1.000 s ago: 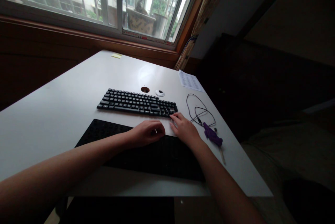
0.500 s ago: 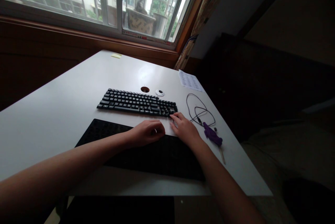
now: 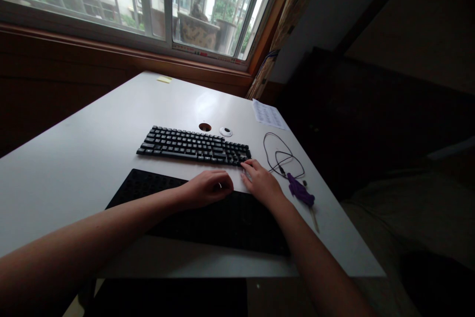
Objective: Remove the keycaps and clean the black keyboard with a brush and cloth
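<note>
A dark keyboard [image 3: 193, 146] lies across the desk, its keycaps uneven near the right end. My right hand [image 3: 261, 182] rests at its lower right corner, fingertips bent against the edge. A small pale, thin thing shows under those fingers, too unclear to name. My left hand [image 3: 210, 187] is curled, thumb and fingers closed into a ring, above a black keyboard-sized panel [image 3: 222, 223] with rows of cutouts at its left end. Anything inside the left fingers is hidden.
Right of my hands lie a coiled black cable [image 3: 284, 154], a purple bundle [image 3: 301, 191] with a thin stick, and a small dark piece [image 3: 305, 183]. Behind the keyboard are a cable hole [image 3: 205, 127], a white round cover [image 3: 226, 132], printed paper [image 3: 269, 114] and yellow notes [image 3: 164, 79].
The whole view has shifted very slightly. Both hands, the keyboard and the panel keep their places relative to each other.
</note>
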Tool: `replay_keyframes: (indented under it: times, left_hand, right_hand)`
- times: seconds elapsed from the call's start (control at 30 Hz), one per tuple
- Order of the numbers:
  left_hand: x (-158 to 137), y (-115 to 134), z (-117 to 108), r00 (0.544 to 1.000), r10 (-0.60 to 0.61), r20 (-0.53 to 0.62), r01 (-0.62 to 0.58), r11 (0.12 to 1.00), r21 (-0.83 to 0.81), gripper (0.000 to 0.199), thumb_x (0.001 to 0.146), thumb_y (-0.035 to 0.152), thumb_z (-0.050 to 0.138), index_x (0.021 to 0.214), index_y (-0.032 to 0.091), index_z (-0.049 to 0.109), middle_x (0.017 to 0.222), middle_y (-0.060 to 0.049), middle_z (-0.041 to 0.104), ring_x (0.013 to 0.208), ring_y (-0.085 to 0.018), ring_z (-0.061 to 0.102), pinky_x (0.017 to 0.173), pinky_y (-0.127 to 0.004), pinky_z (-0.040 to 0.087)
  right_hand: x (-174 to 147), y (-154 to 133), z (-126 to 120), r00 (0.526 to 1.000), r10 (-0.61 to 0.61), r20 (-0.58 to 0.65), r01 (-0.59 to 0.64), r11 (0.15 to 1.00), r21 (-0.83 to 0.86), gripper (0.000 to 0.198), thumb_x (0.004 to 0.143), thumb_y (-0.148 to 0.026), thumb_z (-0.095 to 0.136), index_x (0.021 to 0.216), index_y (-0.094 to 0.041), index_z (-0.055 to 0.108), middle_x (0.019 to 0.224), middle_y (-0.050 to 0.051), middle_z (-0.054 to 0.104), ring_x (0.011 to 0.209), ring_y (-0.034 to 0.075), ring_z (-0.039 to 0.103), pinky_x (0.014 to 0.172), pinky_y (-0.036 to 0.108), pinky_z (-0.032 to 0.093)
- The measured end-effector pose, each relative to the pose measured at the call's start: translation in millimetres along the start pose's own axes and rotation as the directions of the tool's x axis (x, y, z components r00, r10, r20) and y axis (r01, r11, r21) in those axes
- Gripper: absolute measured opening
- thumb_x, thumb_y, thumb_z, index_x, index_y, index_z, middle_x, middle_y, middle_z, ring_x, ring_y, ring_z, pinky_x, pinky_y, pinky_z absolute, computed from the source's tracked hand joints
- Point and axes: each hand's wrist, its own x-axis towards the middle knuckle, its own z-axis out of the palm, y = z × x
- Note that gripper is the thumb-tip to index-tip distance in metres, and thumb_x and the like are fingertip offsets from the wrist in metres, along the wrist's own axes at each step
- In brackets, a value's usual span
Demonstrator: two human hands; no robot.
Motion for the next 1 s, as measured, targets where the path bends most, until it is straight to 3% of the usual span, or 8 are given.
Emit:
replay_keyframes:
  times: [0.13, 0.27, 0.43, 0.57, 0.77, 0.9, 1.0]
  left_hand:
    - [0, 1, 0, 1.0, -0.005, 0.005, 0.005, 1.0, 0.002, 0.008, 0.091, 0.017, 0.058, 0.09, 0.014, 0.065, 0.082, -0.004, 0.066, 0.07, -0.012, 0.059, 0.065, -0.021, 0.046]
    - [1, 3, -2, 1.0, 0.01, -0.001, -0.01, 1.0, 0.003, 0.008, 0.092, 0.017, 0.058, 0.089, 0.014, 0.065, 0.081, -0.004, 0.066, 0.071, -0.012, 0.059, 0.063, -0.021, 0.045]
    - [1, 3, -1, 1.0, 0.004, -0.009, -0.005, 1.0, -0.012, 0.007, 0.092, 0.017, 0.058, 0.09, 0.014, 0.065, 0.083, -0.004, 0.066, 0.072, -0.012, 0.059, 0.065, -0.021, 0.047]
    - [0, 4, 1, 0.998, 0.044, -0.046, -0.042, 0.998, 0.052, 0.008, 0.094, 0.017, 0.057, 0.091, 0.014, 0.064, 0.084, -0.004, 0.065, 0.072, -0.012, 0.06, 0.067, -0.022, 0.05]
    - [-6, 13, 3, 0.967, 0.253, -0.034, -0.242, 0.95, 0.196, 0.013, 0.098, 0.021, 0.057, 0.106, 0.016, 0.066, 0.095, -0.008, 0.066, 0.08, -0.014, 0.063, 0.073, -0.025, 0.054]
    - [-7, 19, 1, 0.919, 0.394, 0.023, -0.385, 0.883, 0.268, 0.012, 0.099, 0.02, 0.057, 0.101, 0.017, 0.068, 0.094, -0.008, 0.068, 0.08, -0.014, 0.063, 0.076, -0.025, 0.054]
    - [-7, 22, -1, 0.908, 0.416, 0.045, -0.412, 0.869, 0.274, 0.012, 0.098, 0.017, 0.057, 0.095, 0.016, 0.068, 0.091, -0.009, 0.068, 0.078, -0.014, 0.063, 0.075, -0.025, 0.053]
  right_hand:
    - [-1, 0, -3, 1.0, 0.003, -0.007, -0.003, 1.0, 0.011, 0.042, 0.099, -0.029, 0.049, 0.14, -0.021, 0.058, 0.141, 0.01, 0.056, 0.109, 0.022, 0.067, 0.096, 0.032, 0.053]
    - [-4, 9, -8, 0.994, -0.002, -0.111, 0.007, 0.999, 0.043, 0.039, 0.099, -0.028, 0.05, 0.135, -0.017, 0.059, 0.135, 0.011, 0.057, 0.106, 0.023, 0.067, 0.095, 0.034, 0.054]
    - [-19, 13, -21, 0.985, 0.001, -0.174, 0.016, 0.995, 0.096, 0.022, 0.099, -0.027, 0.05, 0.101, -0.016, 0.069, 0.11, 0.01, 0.061, 0.093, 0.021, 0.066, 0.091, 0.033, 0.053]
    - [-41, -14, -35, 0.993, -0.033, -0.111, 0.043, 0.995, 0.092, 0.024, 0.1, -0.024, 0.049, 0.083, -0.017, 0.065, 0.096, 0.008, 0.06, 0.085, 0.02, 0.064, 0.084, 0.031, 0.052]
    - [-66, -61, -47, 0.993, -0.085, 0.082, 0.074, 0.989, 0.126, 0.023, 0.101, -0.024, 0.05, 0.086, -0.018, 0.067, 0.094, 0.006, 0.063, 0.08, 0.017, 0.064, 0.077, 0.031, 0.052]
    - [-71, -69, -46, 0.986, -0.108, 0.128, 0.084, 0.979, 0.185, 0.017, 0.098, -0.02, 0.054, 0.089, -0.018, 0.068, 0.096, 0.005, 0.063, 0.084, 0.017, 0.065, 0.079, 0.03, 0.051]
    - [-73, -67, -48, 0.988, -0.103, 0.114, 0.077, 0.975, 0.21, 0.018, 0.097, -0.019, 0.055, 0.084, -0.018, 0.066, 0.096, 0.005, 0.064, 0.083, 0.017, 0.065, 0.078, 0.03, 0.052]
